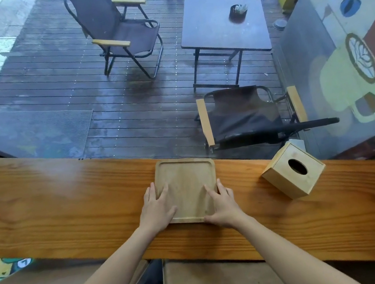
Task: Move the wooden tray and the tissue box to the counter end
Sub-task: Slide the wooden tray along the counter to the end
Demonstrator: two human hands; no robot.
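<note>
With the left hand and right hand spread flat on the wooden tray, the tray step is in hand; next, slide it along the desk past the tissue box beside the right hand.

i count: 1 wooden tray | 1 tissue box | 2 hands: left hand, right hand | 2 folding chairs: far chair, near chair | 1 outdoor table | 1 desk

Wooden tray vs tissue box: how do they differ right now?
The wooden tray is flat and shallow; the tissue box is a tall cube with an oval hole on top. Left hand and right hand rest on the tray; the box is untouched. Both are light wood, on the counter.
</note>
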